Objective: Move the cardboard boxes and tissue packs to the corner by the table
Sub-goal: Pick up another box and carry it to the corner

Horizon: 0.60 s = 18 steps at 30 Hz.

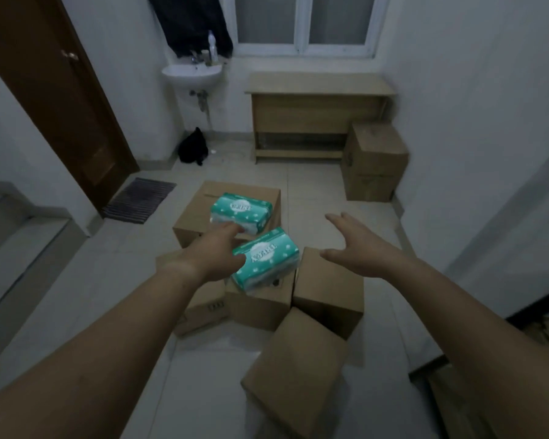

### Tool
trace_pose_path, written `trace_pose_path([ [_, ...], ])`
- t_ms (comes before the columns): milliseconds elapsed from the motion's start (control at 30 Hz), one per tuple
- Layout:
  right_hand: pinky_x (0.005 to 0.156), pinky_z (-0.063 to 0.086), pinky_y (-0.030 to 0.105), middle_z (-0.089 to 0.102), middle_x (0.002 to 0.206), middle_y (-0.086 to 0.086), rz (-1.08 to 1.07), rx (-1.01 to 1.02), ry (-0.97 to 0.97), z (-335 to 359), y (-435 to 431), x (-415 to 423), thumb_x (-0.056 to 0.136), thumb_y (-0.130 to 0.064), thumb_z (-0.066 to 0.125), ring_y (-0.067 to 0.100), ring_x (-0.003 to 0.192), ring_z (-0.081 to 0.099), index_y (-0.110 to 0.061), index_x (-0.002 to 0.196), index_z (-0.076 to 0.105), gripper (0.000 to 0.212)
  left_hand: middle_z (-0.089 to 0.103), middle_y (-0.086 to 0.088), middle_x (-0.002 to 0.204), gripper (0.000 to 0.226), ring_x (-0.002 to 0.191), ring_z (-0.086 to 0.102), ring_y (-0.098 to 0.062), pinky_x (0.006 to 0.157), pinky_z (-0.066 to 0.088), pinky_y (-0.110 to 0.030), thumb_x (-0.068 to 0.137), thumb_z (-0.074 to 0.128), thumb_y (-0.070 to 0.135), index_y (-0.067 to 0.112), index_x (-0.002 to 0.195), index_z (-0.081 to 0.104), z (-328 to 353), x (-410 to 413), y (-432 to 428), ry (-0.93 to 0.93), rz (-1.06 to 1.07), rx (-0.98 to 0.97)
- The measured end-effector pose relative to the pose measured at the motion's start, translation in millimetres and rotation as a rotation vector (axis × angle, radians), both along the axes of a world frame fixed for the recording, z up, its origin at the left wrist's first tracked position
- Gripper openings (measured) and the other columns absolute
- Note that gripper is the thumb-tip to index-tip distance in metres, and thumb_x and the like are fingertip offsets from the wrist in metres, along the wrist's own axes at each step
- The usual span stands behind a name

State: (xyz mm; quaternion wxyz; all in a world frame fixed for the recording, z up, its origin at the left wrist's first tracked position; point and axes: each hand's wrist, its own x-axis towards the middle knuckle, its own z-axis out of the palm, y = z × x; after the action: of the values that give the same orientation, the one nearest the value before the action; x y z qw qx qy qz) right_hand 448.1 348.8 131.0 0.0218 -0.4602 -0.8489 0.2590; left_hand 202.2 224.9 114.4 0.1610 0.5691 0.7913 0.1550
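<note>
Both hands are open and empty: the left hand (213, 251) is at the left end of the near tissue pack (267, 259), which lies near-left to far-right atop the cardboard boxes (260, 302), while the right hand (352, 248) hovers apart on its right.

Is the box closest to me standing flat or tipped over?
Tipped, it looks like: the nearest box sits at a slant, its upper edge leaning against the box behind it.

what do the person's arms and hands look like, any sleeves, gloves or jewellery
Both arms are bare as far as the frame shows: no sleeves, no gloves on the left hand and right hand, and no watch, bracelet or ring that I can make out. The picture is dim and slightly blurred, so small marks could be missed.
</note>
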Motion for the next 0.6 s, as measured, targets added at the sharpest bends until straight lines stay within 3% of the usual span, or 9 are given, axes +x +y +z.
trace_pose_path([
  [333, 0.121, 0.016, 0.043, 0.005, 0.164, 0.005, -0.030, -0.168, -0.020, -121.4, -58.4, 61.5, 0.087, -0.046, 0.063, 0.022, 0.151, 0.005, -0.027, 0.155, 0.014, 0.086, 0.050, -0.006, 0.138, 0.055, 0.127, 0.048, -0.023, 0.097, 0.037, -0.024, 0.083, 0.065, 0.023, 0.015, 0.135, 0.049, -101.5, 46.4, -60.4, 0.006, -0.053, -0.138],
  [467, 0.119, 0.020, 0.044, 0.004, 0.164, 0.003, -0.053, -0.260, -0.005, -197.7, -81.1, 82.0, 0.088, -0.045, 0.061, 0.023, 0.150, 0.006, -0.026, 0.155, 0.014, 0.084, 0.044, -0.004, 0.146, 0.062, 0.131, 0.043, -0.021, 0.106, 0.036, -0.027, 0.084, 0.062, 0.027, 0.013, 0.141, 0.043, -165.1, 51.4, -79.1, 0.003, -0.082, -0.280],
  [600, 0.121, 0.011, 0.040, -0.006, 0.164, 0.002, -0.092, -0.329, 0.007, -265.8, -94.5, 92.2, 0.092, -0.041, 0.059, 0.019, 0.150, -0.004, -0.028, 0.156, 0.009, 0.082, 0.039, -0.001, 0.150, 0.062, 0.134, 0.040, -0.020, 0.108, 0.036, -0.031, 0.087, 0.058, 0.032, 0.018, 0.144, 0.038, -227.4, 47.3, -86.8, -0.005, -0.092, -0.374],
])
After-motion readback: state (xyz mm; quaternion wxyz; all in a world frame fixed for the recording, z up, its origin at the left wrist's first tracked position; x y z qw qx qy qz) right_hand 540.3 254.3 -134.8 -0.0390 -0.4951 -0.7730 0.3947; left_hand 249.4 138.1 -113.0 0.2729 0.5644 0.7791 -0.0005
